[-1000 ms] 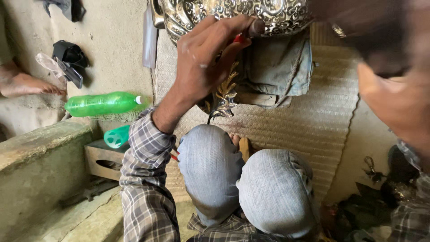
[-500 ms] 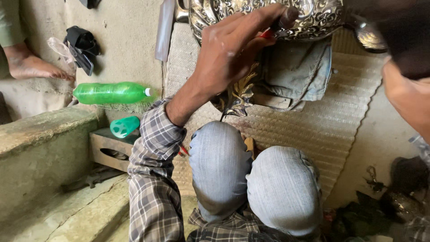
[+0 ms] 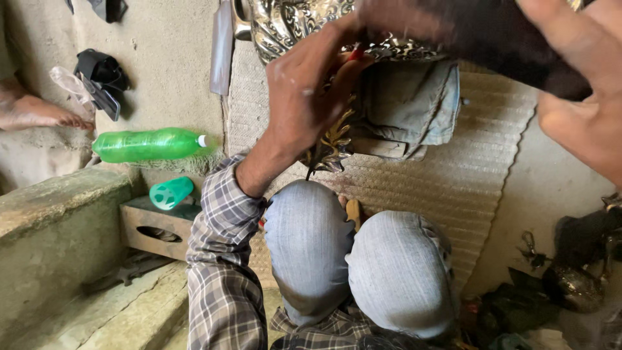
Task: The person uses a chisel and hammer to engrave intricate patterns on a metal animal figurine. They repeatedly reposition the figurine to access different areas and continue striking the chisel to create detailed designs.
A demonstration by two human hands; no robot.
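Left hand [image 3: 304,97] clamped on embossed silver vessel [image 3: 291,26], steadying it above the knees [image 3: 356,266]; right hand [image 3: 583,97] spread open near its upper side, holding dark blurred thing. Green bottle [image 3: 146,144] lies well left of vessel.

To your left a green bottle [image 3: 148,144] lies on its side on the ledge [image 3: 58,201], with a teal cup [image 3: 171,192] tipped over just below it. A woven mat [image 3: 447,188] spreads ahead of your knees, a folded cloth [image 3: 407,110] resting on it.
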